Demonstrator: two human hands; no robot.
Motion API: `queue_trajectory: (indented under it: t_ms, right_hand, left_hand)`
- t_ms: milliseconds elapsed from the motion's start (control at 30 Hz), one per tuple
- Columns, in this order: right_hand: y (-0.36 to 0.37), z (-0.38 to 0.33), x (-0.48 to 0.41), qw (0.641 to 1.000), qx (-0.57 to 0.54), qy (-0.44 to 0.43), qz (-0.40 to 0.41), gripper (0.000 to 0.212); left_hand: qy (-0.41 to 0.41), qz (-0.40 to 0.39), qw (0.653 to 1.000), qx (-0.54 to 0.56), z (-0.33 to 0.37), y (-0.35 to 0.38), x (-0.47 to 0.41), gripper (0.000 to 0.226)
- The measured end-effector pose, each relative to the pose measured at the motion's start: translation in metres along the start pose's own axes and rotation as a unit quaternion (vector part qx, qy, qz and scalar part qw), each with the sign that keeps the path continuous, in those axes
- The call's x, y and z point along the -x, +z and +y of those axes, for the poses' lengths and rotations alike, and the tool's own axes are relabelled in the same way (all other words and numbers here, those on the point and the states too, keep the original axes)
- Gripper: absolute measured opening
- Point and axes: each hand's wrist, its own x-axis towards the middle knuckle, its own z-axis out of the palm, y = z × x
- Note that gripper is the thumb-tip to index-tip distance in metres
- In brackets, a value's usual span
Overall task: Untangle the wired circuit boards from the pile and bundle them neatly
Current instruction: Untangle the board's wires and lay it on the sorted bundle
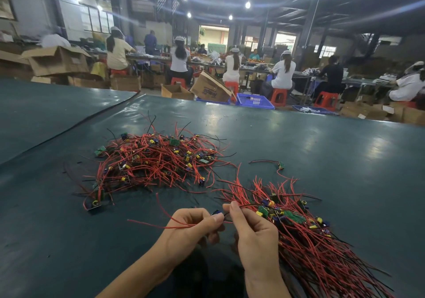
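Your left fingers (213, 219) pinch a board's (217, 212) red wire (161, 225); your right fingers (234, 208) clamp its black lead (243, 205), likely straightening it for the bundle (299, 240) just right of them.

On the table (322, 150) the tangled pile (151, 162) lies left of centre, behind both hands. The bundle (294, 224) lies at the right, touching the right hand (255, 233). The left hand (193, 231) and the right hand pinch one wired board (217, 212) between them. A lone board (280, 165) lies behind the bundle (apart from both heaps). Cardboard boxes (210, 88) stand beyond the table's far edge.
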Motion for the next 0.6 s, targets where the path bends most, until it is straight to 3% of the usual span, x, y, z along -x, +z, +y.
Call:
queue_trajectory:
  t_ms: [167,300,400,500,600]
  right_hand:
    - [-0.013,-0.008,-0.01,0.992,-0.072,0.061,0.084,0.025]
    - [-0.029,-0.016,-0.02,0.98,-0.147,0.05,0.126,0.021]
    - [-0.028,-0.015,-0.019,0.982,-0.133,0.025,0.132,0.02]
    - [-0.021,-0.012,-0.014,0.989,-0.104,-0.001,0.101,0.024]
    - [-0.01,-0.006,-0.005,0.999,-0.04,-0.03,0.001,0.041]
  left_hand:
    - [0.027,-0.028,0.999,-0.019,-0.001,0.001,0.001,0.034]
    - [0.048,-0.038,0.998,0.0,0.003,-0.005,0.004,0.044]
    - [0.043,-0.013,0.999,0.029,0.003,-0.009,0.001,0.047]
    - [0.035,0.018,0.997,0.062,0.003,-0.011,0.0,0.036]
    - [0.035,0.007,0.999,0.041,0.002,-0.01,0.0,0.034]
